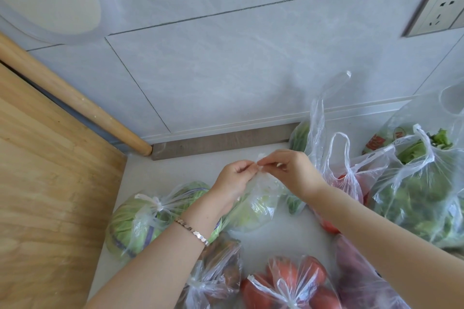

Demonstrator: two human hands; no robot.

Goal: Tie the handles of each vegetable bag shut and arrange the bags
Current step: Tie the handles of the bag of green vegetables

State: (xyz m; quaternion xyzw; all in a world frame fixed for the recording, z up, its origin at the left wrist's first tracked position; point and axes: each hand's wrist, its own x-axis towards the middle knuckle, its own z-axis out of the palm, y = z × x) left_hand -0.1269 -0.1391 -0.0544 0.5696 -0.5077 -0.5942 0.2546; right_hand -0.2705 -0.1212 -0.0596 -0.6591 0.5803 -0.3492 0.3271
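Both hands are pinching the twisted handles of a thin, crinkly clear plastic bag (pixel 261 195) of pale green leafy vegetable, which is sitting near the middle of the smooth pale table (pixel 271 236). The left hand (pixel 236 178) is closing its grip, fingers curled tight, on one wispy handle end, and the right hand (pixel 288 170) is gripping the other the same way, their fingertips nearly touching above the bag. A metal link bracelet (pixel 192 231) is circling the left wrist. A knotted bag holding a round cabbage (pixel 135 223) is lying to the left, a knotted bag of red tomatoes (pixel 288 283) nearest the camera, and open bags of dark leafy greens (pixel 421 198) at the right. A wooden board (pixel 45 195) is leaning at the far left.
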